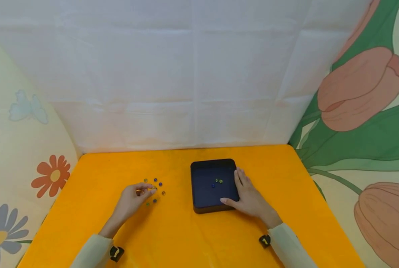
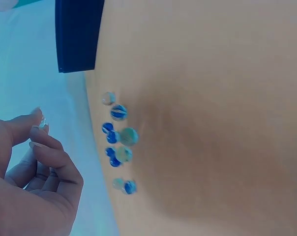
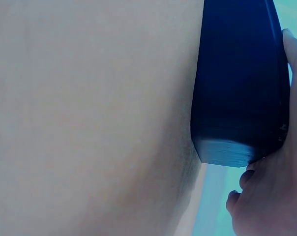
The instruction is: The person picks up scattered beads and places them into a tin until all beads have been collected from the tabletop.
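My left hand pinches a small clear marble between thumb and forefinger, just above the table. Around its fingertips lie several glass marbles, among them a blue marble, an amber marble and a green marble. To their right sits a square black tray; on its floor rest two greenish marbles and one blue marble. My right hand holds the tray by its right side, the thumb over the rim and the fingers along the outer wall. Some of those fingers are hidden in the right wrist view.
An orange cloth covers the table. A white sheet hangs behind its back edge, and flower-printed panels stand at the sides. Each wrist wears a dark band.
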`<state>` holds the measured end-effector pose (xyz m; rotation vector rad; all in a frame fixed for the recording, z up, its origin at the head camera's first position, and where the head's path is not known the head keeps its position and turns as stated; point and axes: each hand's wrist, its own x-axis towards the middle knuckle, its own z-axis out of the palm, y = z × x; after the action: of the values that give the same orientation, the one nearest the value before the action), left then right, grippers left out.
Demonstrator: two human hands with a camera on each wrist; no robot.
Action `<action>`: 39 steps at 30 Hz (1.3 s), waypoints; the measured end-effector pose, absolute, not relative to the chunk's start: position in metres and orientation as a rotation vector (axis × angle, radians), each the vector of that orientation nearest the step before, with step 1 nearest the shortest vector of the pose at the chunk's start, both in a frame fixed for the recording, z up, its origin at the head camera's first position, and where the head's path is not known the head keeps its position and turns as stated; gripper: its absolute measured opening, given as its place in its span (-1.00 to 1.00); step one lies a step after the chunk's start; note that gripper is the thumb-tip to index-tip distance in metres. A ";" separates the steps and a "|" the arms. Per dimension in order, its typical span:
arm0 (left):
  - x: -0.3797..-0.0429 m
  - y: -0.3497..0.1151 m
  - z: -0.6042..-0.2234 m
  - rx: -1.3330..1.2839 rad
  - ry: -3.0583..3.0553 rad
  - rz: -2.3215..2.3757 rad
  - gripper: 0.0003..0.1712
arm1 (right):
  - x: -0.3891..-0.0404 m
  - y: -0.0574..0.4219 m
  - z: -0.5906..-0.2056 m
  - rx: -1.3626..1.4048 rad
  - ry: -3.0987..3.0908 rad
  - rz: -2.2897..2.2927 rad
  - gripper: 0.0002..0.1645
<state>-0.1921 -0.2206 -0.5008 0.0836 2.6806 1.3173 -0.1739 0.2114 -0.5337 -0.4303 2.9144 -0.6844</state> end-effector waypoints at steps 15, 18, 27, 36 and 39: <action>-0.211 -0.187 -0.497 0.146 2.665 1.366 -0.70 | -0.173 0.211 -0.534 -0.425 2.912 -0.693 0.46; -0.214 -0.182 -0.497 0.154 2.662 1.374 -0.71 | -0.173 0.211 -0.534 -0.424 2.914 -0.696 0.46; -0.222 -0.166 -0.494 0.175 2.637 1.418 -0.69 | -0.173 0.212 -0.534 -0.416 2.921 -0.696 0.47; -0.227 -0.147 -0.487 0.169 2.598 1.471 -0.68 | -0.173 0.211 -0.534 -0.417 2.918 -0.721 0.46; -0.229 -0.139 -0.486 0.180 2.589 1.495 -0.68 | -0.172 0.211 -0.535 -0.418 2.920 -0.726 0.46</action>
<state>-0.2291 -0.1393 -0.4857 0.1803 2.5889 1.4947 -0.1724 0.2113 -0.5346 -0.4176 2.9199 -0.7257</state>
